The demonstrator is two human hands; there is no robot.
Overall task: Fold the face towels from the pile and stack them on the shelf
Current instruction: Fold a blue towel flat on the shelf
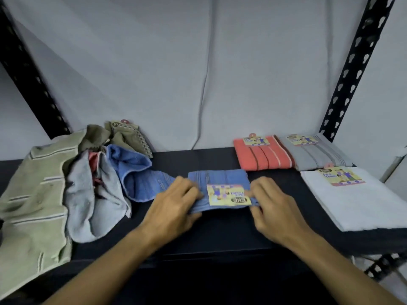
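A folded blue face towel (220, 178) with a yellow paper label (229, 194) lies in the middle of the dark shelf (198, 159). My left hand (176, 201) grips its left edge and my right hand (273, 205) pinches its right edge by the label. To the left is a loose pile of towels (92, 190): a large green striped one, grey ones, another blue one and olive ones at the back. Folded towels lie at the right: a coral one (262, 155), a grey one (317, 155) and a white one (356, 201), each labelled.
Black perforated shelf posts rise at the back left (28, 80) and back right (356, 62). A grey cloth backdrop (198, 73) hangs behind the shelf. Bare dark shelf surface shows in front of my hands.
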